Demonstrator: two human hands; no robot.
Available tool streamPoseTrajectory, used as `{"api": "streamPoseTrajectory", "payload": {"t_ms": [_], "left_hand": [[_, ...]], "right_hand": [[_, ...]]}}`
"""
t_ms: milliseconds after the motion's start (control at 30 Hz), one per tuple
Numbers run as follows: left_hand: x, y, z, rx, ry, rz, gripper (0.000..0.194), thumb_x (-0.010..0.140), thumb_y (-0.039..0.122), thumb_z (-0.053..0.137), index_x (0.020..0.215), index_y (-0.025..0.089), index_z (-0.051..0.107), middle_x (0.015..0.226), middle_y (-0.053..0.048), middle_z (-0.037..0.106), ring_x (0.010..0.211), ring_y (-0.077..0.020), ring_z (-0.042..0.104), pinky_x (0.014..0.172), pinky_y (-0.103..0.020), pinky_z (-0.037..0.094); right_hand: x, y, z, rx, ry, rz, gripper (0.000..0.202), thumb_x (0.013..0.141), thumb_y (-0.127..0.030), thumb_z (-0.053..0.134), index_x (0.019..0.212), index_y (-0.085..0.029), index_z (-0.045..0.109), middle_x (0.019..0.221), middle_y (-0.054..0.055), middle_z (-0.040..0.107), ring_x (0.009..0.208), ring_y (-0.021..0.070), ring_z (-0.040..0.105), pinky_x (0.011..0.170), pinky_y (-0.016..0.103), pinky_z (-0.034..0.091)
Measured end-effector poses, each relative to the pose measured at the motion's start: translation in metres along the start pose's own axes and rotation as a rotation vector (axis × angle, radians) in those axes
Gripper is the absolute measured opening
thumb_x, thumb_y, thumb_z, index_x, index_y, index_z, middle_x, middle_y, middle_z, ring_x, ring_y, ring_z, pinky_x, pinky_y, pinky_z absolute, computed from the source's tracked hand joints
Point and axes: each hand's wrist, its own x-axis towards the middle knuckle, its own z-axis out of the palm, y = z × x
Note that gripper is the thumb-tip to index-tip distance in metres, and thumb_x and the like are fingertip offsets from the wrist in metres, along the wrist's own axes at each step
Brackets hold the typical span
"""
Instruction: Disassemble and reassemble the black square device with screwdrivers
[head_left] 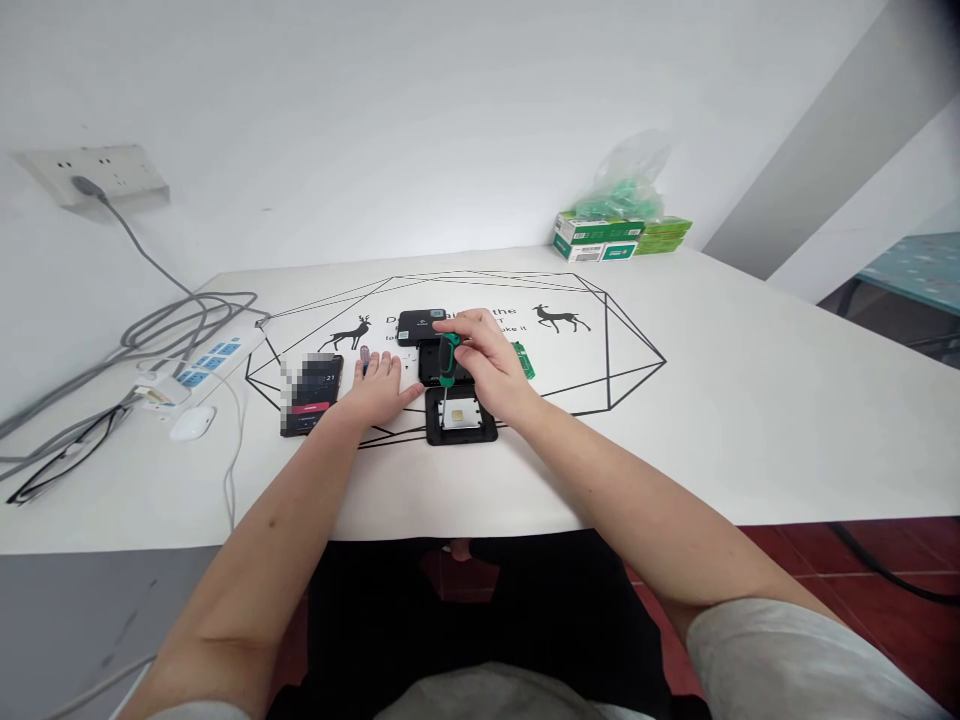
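My right hand (pixel 493 365) grips a screwdriver (pixel 448 355) with a green and black handle, its thin shaft pointing down. The tip is at the left part of a black plastic frame (pixel 461 436), inside which lies a white panel (pixel 466 413) with a small gold square. Flat on the table, my left hand (pixel 381 388) has its fingers spread, near a small tool with a dark handle (pixel 365 357). Behind the frame sit a black casing (pixel 429 365), partly hidden by my right hand, and a black cover (pixel 420 326) with pale labels. A green circuit board (pixel 524 360) shows beside my right hand.
A phone (pixel 313 395) lies left of my left hand. Further left are a power strip (pixel 217 360), a white earbud case (pixel 193 423), glasses (pixel 71 455) and grey cables (pixel 180 310). Green and white boxes (pixel 600 235) with a plastic bag (pixel 626 185) stand by the wall.
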Motion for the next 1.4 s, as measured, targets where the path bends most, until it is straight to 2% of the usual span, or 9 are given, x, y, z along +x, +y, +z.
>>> {"api": "streamPoseTrajectory", "payload": {"t_ms": [133, 233, 367, 567, 767, 933, 1067, 1200, 1400], "left_hand": [[0.000, 0.000, -0.001, -0.012, -0.013, -0.004, 0.096, 0.113, 0.071, 0.023, 0.181, 0.003, 0.019, 0.188, -0.024, 0.009, 0.176, -0.0421, 0.001, 0.140, -0.065, 0.004], [0.000, 0.000, -0.001, -0.014, -0.008, 0.000, 0.097, 0.113, 0.071, 0.023, 0.181, 0.001, 0.019, 0.188, -0.025, 0.010, 0.176, -0.0424, 0.001, 0.140, -0.064, 0.004], [-0.001, 0.000, 0.000, -0.021, -0.003, 0.005, 0.098, 0.113, 0.074, 0.019, 0.181, 0.002, 0.019, 0.188, -0.024, 0.009, 0.176, -0.0428, 0.002, 0.140, -0.064, 0.005], [0.001, 0.000, 0.001, -0.019, -0.012, -0.005, 0.099, 0.113, 0.072, 0.022, 0.181, 0.001, 0.016, 0.189, -0.025, 0.007, 0.176, -0.0419, -0.002, 0.140, -0.064, 0.003], [-0.001, 0.000, -0.001, -0.011, -0.001, -0.001, 0.095, 0.114, 0.070, 0.025, 0.181, 0.003, 0.021, 0.188, -0.024, 0.012, 0.176, -0.0433, 0.002, 0.140, -0.065, 0.007], [-0.001, -0.001, -0.001, -0.009, -0.010, -0.004, 0.096, 0.113, 0.071, 0.024, 0.181, 0.003, 0.020, 0.189, -0.023, 0.010, 0.176, -0.0431, 0.001, 0.141, -0.063, 0.005], [0.000, -0.002, 0.000, -0.015, -0.007, 0.001, 0.097, 0.113, 0.071, 0.023, 0.181, 0.002, 0.020, 0.188, -0.023, 0.010, 0.176, -0.0437, 0.001, 0.140, -0.065, 0.006], [-0.001, 0.000, -0.002, -0.015, -0.016, -0.003, 0.097, 0.113, 0.072, 0.022, 0.182, 0.004, 0.018, 0.189, -0.022, 0.008, 0.176, -0.0429, -0.001, 0.140, -0.065, 0.005], [-0.004, 0.003, -0.005, -0.006, -0.025, -0.015, 0.095, 0.114, 0.067, 0.025, 0.181, 0.002, 0.017, 0.189, -0.023, 0.007, 0.176, -0.0425, -0.002, 0.140, -0.064, 0.004]], "right_hand": [[-0.002, -0.002, 0.002, 0.136, -0.016, 0.072, 0.031, 0.102, -0.025, 0.052, 0.123, -0.031, 0.074, 0.127, 0.005, 0.078, 0.121, 0.0238, 0.074, 0.114, 0.053, 0.060], [-0.003, -0.004, 0.006, 0.282, -0.031, 0.162, 0.023, 0.105, -0.042, 0.062, 0.123, -0.030, 0.067, 0.134, 0.007, 0.079, 0.126, 0.0235, 0.078, 0.115, 0.051, 0.062], [-0.004, -0.003, 0.011, 0.389, -0.022, 0.211, 0.048, 0.091, -0.055, 0.086, 0.116, -0.031, 0.053, 0.141, 0.009, 0.076, 0.132, 0.0235, 0.077, 0.117, 0.048, 0.063], [-0.004, -0.002, 0.015, 0.452, -0.025, 0.249, 0.048, 0.092, -0.053, 0.085, 0.113, -0.032, 0.047, 0.145, 0.009, 0.073, 0.138, 0.0248, 0.076, 0.122, 0.054, 0.060], [-0.001, -0.004, 0.006, 0.281, -0.043, 0.216, 0.025, 0.098, -0.038, 0.072, 0.121, -0.030, 0.067, 0.154, 0.009, 0.069, 0.140, 0.0264, 0.069, 0.116, 0.054, 0.062], [0.003, -0.003, -0.001, 0.095, 0.005, 0.114, 0.035, 0.097, -0.021, 0.056, 0.118, -0.033, 0.082, 0.131, 0.005, 0.074, 0.133, 0.0248, 0.068, 0.120, 0.055, 0.056], [0.002, -0.001, 0.001, 0.118, 0.038, 0.130, 0.032, 0.101, -0.026, 0.057, 0.120, -0.033, 0.082, 0.130, 0.004, 0.079, 0.130, 0.0250, 0.072, 0.121, 0.056, 0.057], [-0.001, 0.000, 0.006, 0.216, 0.019, 0.226, 0.030, 0.100, -0.039, 0.070, 0.127, -0.031, 0.078, 0.131, 0.007, 0.080, 0.127, 0.0261, 0.077, 0.107, 0.050, 0.067], [-0.002, -0.001, 0.009, 0.235, 0.009, 0.237, 0.031, 0.096, -0.035, 0.076, 0.126, -0.030, 0.072, 0.136, 0.008, 0.077, 0.127, 0.0259, 0.078, 0.103, 0.047, 0.071]]}}
